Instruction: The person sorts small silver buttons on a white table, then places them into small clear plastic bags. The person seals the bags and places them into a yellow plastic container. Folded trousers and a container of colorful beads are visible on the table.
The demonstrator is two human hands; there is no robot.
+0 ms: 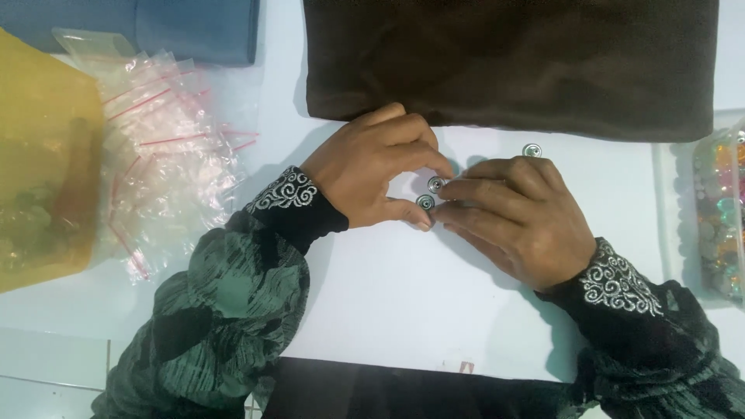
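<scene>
Seen from above, two hands meet at frame center over a white worktop [388, 287]. The left hand [372, 167] is curled, thumb and index fingertip closing round two small round silver studs: one stud [435, 184] sits just above the other [425, 202], the pair touching or nearly so. The right hand [516, 213], fingers bent & pointing left, presses its fingertips against the same studs from the right side; whether it pinches them or only steadies them can't be told. A third silver stud [531, 150] lies loose on the worktop, just above the right hand, near the lower edge of a folded dark brown cloth [512, 62] that fills the top center & top right of the frame. Both wrists show black cuffs w/ white scroll embroidery under dark green patterned sleeves. At left, a pile of small clear zip bags w/ red strips [167, 147] spreads beside a yellow translucent bag [43, 163]. Blue cloth [194, 27] sits upper left. At the right edge, a clear container of coloured beads [722, 217] is partly cut off.
</scene>
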